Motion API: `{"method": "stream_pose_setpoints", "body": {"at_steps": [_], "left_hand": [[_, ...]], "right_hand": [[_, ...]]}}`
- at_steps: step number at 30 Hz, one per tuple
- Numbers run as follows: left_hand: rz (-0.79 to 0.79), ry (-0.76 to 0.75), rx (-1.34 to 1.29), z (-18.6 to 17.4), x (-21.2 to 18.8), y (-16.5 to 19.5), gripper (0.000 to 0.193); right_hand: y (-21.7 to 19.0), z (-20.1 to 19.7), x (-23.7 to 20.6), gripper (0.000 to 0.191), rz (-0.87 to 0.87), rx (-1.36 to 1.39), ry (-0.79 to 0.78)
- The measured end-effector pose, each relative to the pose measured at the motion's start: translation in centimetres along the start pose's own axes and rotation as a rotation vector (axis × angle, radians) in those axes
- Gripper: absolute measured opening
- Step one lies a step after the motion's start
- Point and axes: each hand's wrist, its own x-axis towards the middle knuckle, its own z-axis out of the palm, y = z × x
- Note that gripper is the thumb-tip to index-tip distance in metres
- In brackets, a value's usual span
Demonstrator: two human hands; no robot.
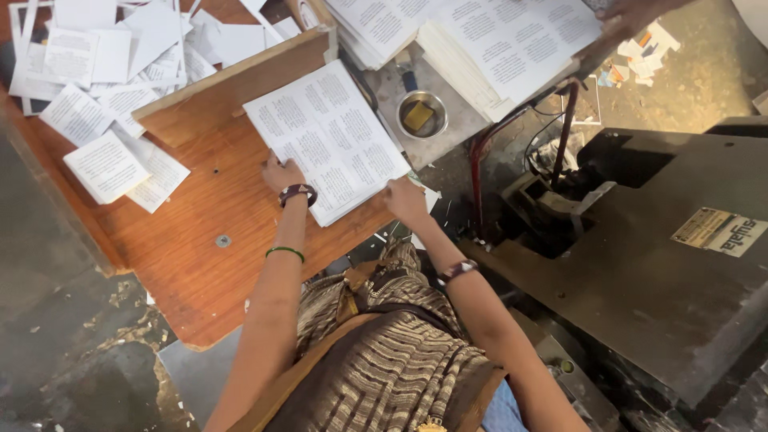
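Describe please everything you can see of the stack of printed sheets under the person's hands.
The stack of printed sheets is white paper covered with blocks of small dark text. It lies flat on the wooden table, turned at an angle, its near corner reaching the table edge. Several sheets are layered, edges roughly aligned. The left hand presses its lower left edge, and the right hand holds its lower right corner.

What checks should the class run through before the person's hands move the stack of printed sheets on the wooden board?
1. Left hand on the stack of printed white paper sheets: ok.
2. Right hand at the stack's near corner: ok.
3. Stack lies wholly on the brown wooden board: not ok, its corner overhangs.
4. Sheet edges aligned: cannot tell.
5. Loose cut white paper slips apart from the stack: ok.
6. Small round metal bowl apart from the stack: ok.
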Motion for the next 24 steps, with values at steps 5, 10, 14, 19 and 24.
{"method": "stream_pose_setpoints", "body": {"at_steps": [5,10,14,19,24], "left_hand": [[0.131,0.169,0.449,0.0,0.9,-1.7,0.057],[0.434,0.08,0.185,3.4,-2.4,-0.2,0.06],[0.318,-0.63,-0.166,9.7,-10.9,3.4,0.043],[0.109,-1.418,-0.466,13.3,-20.3,6.1,0.043],[0.176,-1.457,-0.367,13.5,-21.4,7.1,0.04]], "right_hand": [[7.7,-10.7,-5.2,0.012,0.292,0.412,0.249],[22.6,-30.1,-14.9,0.023,0.203,0.441,0.794],[36.4,-41.5,-23.1,0.016,0.273,0.262,1.163],[44.8,-38.2,-29.5,0.002,1.172,-1.244,0.15],[40.8,-21.8,-24.2,0.059,0.821,-0.123,0.53]]}}
